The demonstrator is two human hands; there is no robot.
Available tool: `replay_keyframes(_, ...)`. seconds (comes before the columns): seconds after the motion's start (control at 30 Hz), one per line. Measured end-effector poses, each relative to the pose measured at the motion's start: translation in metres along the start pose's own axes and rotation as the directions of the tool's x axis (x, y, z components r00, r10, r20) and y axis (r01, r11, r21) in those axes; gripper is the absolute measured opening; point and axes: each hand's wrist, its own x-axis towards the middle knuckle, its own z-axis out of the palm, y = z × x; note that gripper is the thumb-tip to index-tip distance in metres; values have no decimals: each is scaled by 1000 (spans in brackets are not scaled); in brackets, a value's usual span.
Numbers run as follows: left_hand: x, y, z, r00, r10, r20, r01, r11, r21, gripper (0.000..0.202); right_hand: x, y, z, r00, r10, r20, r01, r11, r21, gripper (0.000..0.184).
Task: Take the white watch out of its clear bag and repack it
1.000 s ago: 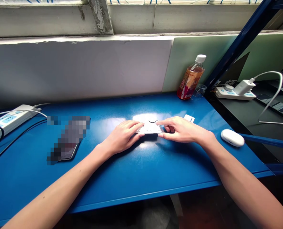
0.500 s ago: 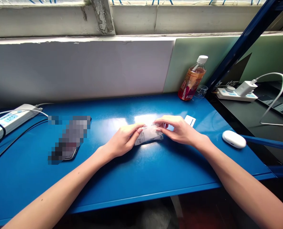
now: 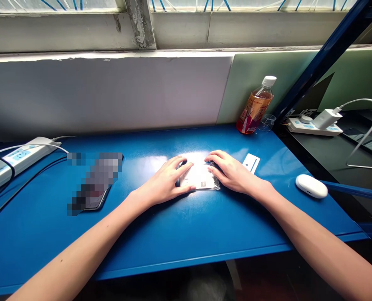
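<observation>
A small clear plastic packet (image 3: 199, 179) with a white printed label lies flat on the blue table (image 3: 186, 234), in the bright glare at its middle. My left hand (image 3: 167, 179) rests on the packet's left edge, fingers spread over it. My right hand (image 3: 231, 172) presses on its right edge, fingertips bent down onto the plastic. Both hands touch the packet from either side. What the packet contains is hidden by glare.
A phone (image 3: 93, 196) lies left of my hands. A small white card (image 3: 251, 162) and a white earbud case (image 3: 311, 186) lie to the right. A tea bottle (image 3: 256, 106) and small glass (image 3: 268, 122) stand at the back right. Power strips (image 3: 23, 154) (image 3: 314, 127) sit at both sides.
The packet was lifted and turned between both hands half a second ago; now it lies flat on the table, label up, with both hands pressing its edges.
</observation>
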Motion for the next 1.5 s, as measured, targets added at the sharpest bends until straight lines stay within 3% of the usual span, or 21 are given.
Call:
replay_keyframes(0.17, 0, -2, 0, 1000, 15, 26, -17, 997, 77, 69, -3, -6, -7, 986, -104, 132, 100, 994, 33, 59)
replay_keyframes(0.37, 0, -9, -10, 992, 43, 119, -52, 996, 76, 84, -4, -8, -14, 979, -22, 202, 22, 1000, 1, 73)
replay_keyframes(0.67, 0, -9, -15, 988, 4, 153, -12, 998, 54, 86, -4, -8, -11, 982, -74, 172, 75, 997, 1, 65)
replay_keyframes(0.93, 0, -7, -14, 985, -17, 172, 9, 999, 50, 79, -5, -7, -7, 981, -52, 189, 59, 998, -34, 63)
replay_keyframes(1.13, -1, -13, -15, 986, -15, 168, 11, 1000, 26, 85, -4, -7, -9, 981, -42, 191, 45, 999, -14, 63)
replay_keyframes(1.27, -2, -20, -18, 985, -5, 173, 8, 1000, -18, 98, -4, -10, -10, 979, -30, 200, 32, 999, -6, 65)
replay_keyframes(1.37, -2, -22, -20, 987, -18, 160, 23, 999, -31, 97, -5, -11, -12, 979, -23, 203, 25, 1000, -7, 67)
replay_keyframes(1.5, -1, -20, -20, 984, -54, 171, 58, 998, -16, 96, -6, -7, -20, 972, 3, 237, 2, 1000, -20, 86)
